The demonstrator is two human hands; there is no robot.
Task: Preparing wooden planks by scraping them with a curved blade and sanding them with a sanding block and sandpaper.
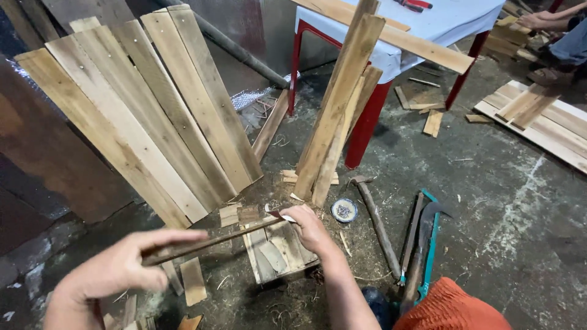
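Leaning against the dark wall, a fan of long pale planks (140, 116) is filling the space up and to the left of the small wooden block (278, 247), which is sitting on the littered floor (520, 208). Up and to the right of the block, a red-legged surface (440, 24) under a white cover is carrying one long board (397, 38), and more boards (336, 110) are standing propped against it. Farther right of the block, flat boards (544, 125) are lying on the floor beside another person's feet (553, 61). Just right of the block, a hammer (376, 220), a curved blade (422, 250) and a teal-framed saw (431, 244) are lying side by side. A small round tin (344, 209) is sitting just above and right of the block.

Over the block, a thin dark stick (211, 243) is stretching between both hands. The left hand (119, 269) is pinching its near end, fingers closed on it. The right hand (312, 227) is gripping a knife (282, 215) at the stick's far end, fingers wrapped around the handle.
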